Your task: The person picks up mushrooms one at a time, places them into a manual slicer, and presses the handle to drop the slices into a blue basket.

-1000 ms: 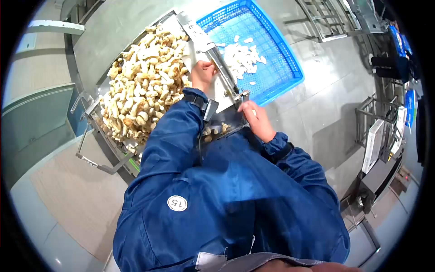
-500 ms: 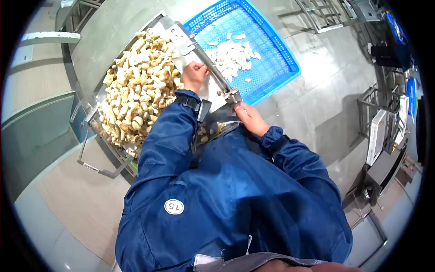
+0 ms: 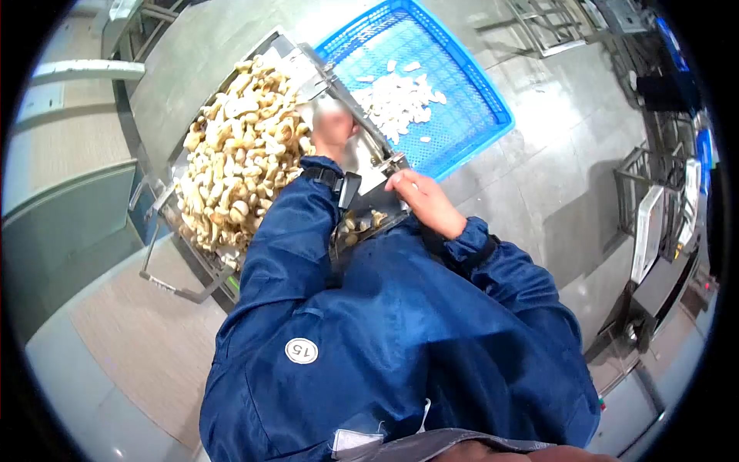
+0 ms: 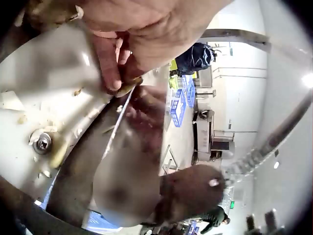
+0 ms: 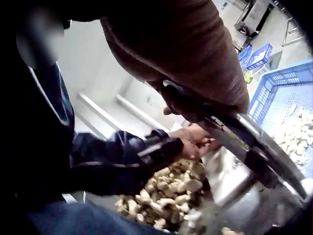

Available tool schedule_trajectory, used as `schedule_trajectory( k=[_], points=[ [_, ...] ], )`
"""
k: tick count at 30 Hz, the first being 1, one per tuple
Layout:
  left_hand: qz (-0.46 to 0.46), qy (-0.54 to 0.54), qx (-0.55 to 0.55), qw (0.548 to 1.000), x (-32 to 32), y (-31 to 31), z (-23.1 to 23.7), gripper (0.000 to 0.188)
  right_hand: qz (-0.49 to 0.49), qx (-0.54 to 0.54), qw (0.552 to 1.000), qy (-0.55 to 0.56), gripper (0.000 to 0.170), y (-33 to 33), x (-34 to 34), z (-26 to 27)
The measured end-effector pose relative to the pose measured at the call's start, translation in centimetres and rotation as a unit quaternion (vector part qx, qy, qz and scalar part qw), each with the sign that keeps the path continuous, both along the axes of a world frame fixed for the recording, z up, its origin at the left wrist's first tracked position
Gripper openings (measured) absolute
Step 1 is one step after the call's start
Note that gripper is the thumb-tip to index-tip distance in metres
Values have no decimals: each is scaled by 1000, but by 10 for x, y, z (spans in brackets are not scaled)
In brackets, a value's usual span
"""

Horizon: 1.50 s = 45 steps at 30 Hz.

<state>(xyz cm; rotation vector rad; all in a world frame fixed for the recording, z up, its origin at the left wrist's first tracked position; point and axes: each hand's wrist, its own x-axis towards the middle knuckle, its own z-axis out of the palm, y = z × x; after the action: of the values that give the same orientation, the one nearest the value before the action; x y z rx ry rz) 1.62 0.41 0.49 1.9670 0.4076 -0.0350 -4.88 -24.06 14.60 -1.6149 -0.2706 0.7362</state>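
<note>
My left hand, blurred in the head view, is over the white board beside a long hinged blade. In the left wrist view, the fingertips of this hand pinch a small brownish mushroom piece right at the blade's edge. My right hand grips the handle at the blade's near end; its palm covers most of the handle. From the right wrist, the curved metal blade runs out from under that hand. A heap of whole mushrooms lies left of my left hand.
A blue plastic crate stands beyond the blade, with white slices in it. Some trimmings lie close to my lap. A metal frame juts out at the left, and racks stand at the right.
The handle and my right hand have shifted slightly left, towards the board. My left hand stays beside the blade and is now blurred. The head view has shifted a little.
</note>
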Motion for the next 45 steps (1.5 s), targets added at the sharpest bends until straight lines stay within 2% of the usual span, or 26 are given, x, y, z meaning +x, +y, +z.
schedule_trajectory(
  k=[1, 2, 3, 4, 5, 6, 8, 10, 12, 13, 14, 15, 16, 17, 18, 21, 22, 25, 32, 33, 34, 36, 39, 42, 44, 45],
  points=[
    [64, 44, -100, 992, -3, -12, 40, 8, -9, 10, 999, 34, 29, 6, 8, 31],
    [93, 27, -144, 985, -6, -11, 15, 9, -19, 19, 997, 68, 28, 11, 13, 50],
    [63, -1, -65, 996, -8, -11, 23, 11, -22, 69, 994, 87, 27, 14, 15, 55],
    [31, -30, 14, 999, -6, -13, 35, 13, -11, 42, 994, 97, 28, 14, 16, 54],
    [86, -22, -56, 994, -9, -21, 48, 14, -3, 29, 997, 77, 29, 11, 13, 45],
    [181, -24, -294, 938, -10, -23, 34, 13, 3, 16, 998, 56, 29, 6, 8, 28],
    [117, -19, -236, 964, -11, -14, 18, 10, 9, -27, 999, 30, 32, -9, -7, -23],
    [218, 5, -369, 904, -12, -25, 52, 11, 16, -39, 998, 42, 36, -16, -14, -45],
    [151, -59, -266, 950, -13, -18, 35, 13, 12, -56, 998, 41, 37, -13, -14, -45],
    [24, -129, -91, 987, -13, -2, -24, 15, 15, -53, 998, 35, 37, -12, -17, -45],
    [11, -141, -77, 987, -13, -1, -29, 16, 18, -53, 998, 26, 37, -13, -16, -45],
    [69, -69, -212, 972, -12, -7, -7, 17, 21, -53, 998, 14, 37, -15, -13, -45],
    [128, -10, -324, 937, -11, -12, 13, 18, 22, -55, 998, 17, 37, -16, -11, -46],
    [166, 34, -381, 909, -10, -13, 34, 20, 23, -55, 998, 21, 37, -16, -11, -47],
    [131, 41, -318, 938, -11, -13, 61, 21, 25, -54, 998, 27, 37, -16, -13, -49],
    [146, -8, -366, 919, -24, 1, 83, 38, 37, -46, 997, 39, 38, -19, -10, -56],
    [162, 17, -339, 927, -29, 6, 106, 36, 41, -42, 998, 38, 39, -18, -10, -54],
    [159, 30, -240, 957, -61, 34, 125, 32, 56, -51, 996, 49, 41, -18, -7, -47],
    [81, 127, -19, 988, -159, 62, 125, 27, 97, -40, 993, 45, 39, -20, -1, -50],
    [79, 110, -26, 990, -166, 58, 119, 26, 104, -39, 993, 41, 39, -20, 0, -50],
    [50, 91, 76, 992, -171, 57, 113, 23, 108, -43, 992, 43, 39, -20, 1, -50],
    [42, 113, 133, 984, -180, 53, 117, 22, 115, -50, 991, 46, 39, -20, 2, -49],
    [30, 26, 238, 971, -195, 57, 115, 23, 108, -46, 992, 43, 38, -19, 1, -48],
    [17, 75, 221, 972, -205, 56, 121, 25, 107, -38, 993, 32, 39, -21, 0, -53],
    [-37, 100, 284, 953, -204, 46, 123, 31, 104, -32, 994, 23, 39, -21, -1, -57],
    [-95, 69, 354, 928, -200, 41, 123, 37, 103, -29, 994, 25, 38, -21, 0, -57]
  ],
)
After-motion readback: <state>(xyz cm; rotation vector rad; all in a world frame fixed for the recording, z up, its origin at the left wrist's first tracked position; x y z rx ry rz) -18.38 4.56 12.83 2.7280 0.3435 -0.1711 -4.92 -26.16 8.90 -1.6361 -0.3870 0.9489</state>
